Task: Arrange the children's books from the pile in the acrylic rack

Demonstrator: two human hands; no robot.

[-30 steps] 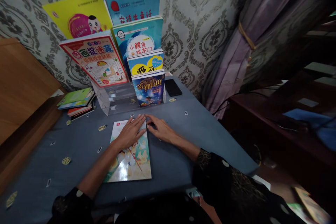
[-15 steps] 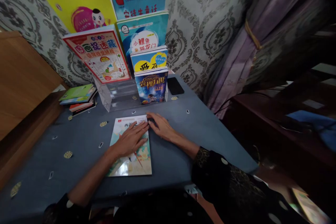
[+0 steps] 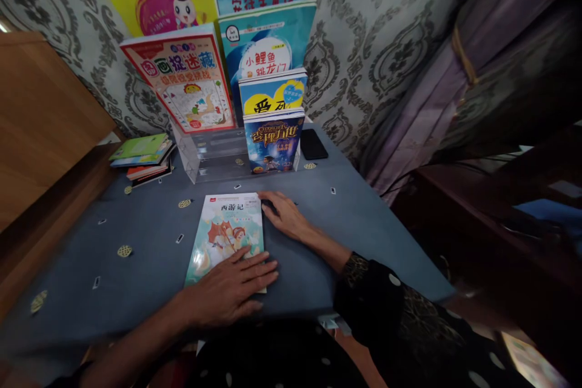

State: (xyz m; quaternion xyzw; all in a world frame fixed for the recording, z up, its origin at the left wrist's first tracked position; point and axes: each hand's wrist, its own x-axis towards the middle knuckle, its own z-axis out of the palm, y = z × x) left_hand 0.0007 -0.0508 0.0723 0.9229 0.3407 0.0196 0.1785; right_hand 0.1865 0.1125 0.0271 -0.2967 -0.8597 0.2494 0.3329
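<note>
A paperback book [image 3: 222, 227] with a white and pale green illustrated cover lies flat on the blue-grey tablecloth [image 3: 150, 267]. Over its lower right part rests my left hand [image 3: 231, 288], open, palm down, fingers spread and pointing right; it hides the lower cover. At the book's upper right corner is my right hand [image 3: 285, 216], its fingers bent towards the edge and the fingertips at the corner. Whether those fingers pinch the cover or pages I cannot tell. The book is closed.
Behind the book, a clear acrylic stand [image 3: 218, 167] holds several upright children's books [image 3: 273, 142]. A black phone [image 3: 313, 144] lies right of it. Stacked books [image 3: 140, 157] sit at the left beside a wooden panel [image 3: 45, 127]. A purple curtain [image 3: 422, 103] hangs at the right.
My left hand has slid down from the upper cover to the lower right part, uncovering the title and picture. My right hand stays at the upper right corner. The view has shifted slightly.
</note>
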